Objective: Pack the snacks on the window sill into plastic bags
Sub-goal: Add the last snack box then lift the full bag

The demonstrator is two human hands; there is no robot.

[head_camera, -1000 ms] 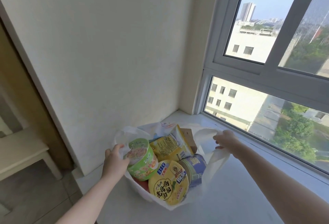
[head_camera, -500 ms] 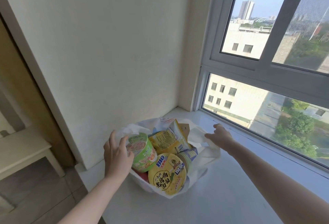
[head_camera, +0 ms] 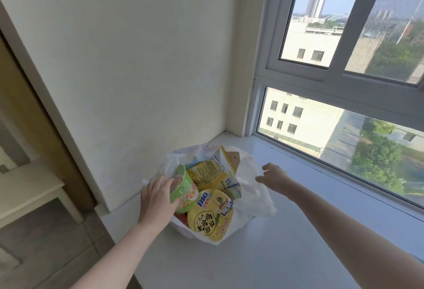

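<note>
A white plastic bag (head_camera: 254, 199) lies slumped on the white window sill (head_camera: 263, 254), full of snacks. In it are a green noodle cup (head_camera: 185, 187), a yellow noodle bowl (head_camera: 210, 216), a yellow packet (head_camera: 212, 172) and a brown box (head_camera: 234, 158). My left hand (head_camera: 157, 199) rests flat against the green cup's left side and the bag's edge. My right hand (head_camera: 274, 177) hovers just right of the bag, fingers spread, holding nothing.
A white wall (head_camera: 137, 59) stands right behind the bag. The window frame (head_camera: 321, 86) runs along the sill's far side. The sill's left edge drops to a tiled floor (head_camera: 57, 254), with a pale stool (head_camera: 29, 187) further left.
Both hands have let go of the bag's handles and the bag has slumped down. My left hand moved onto the green cup; my right hand drew slightly away to the right.
</note>
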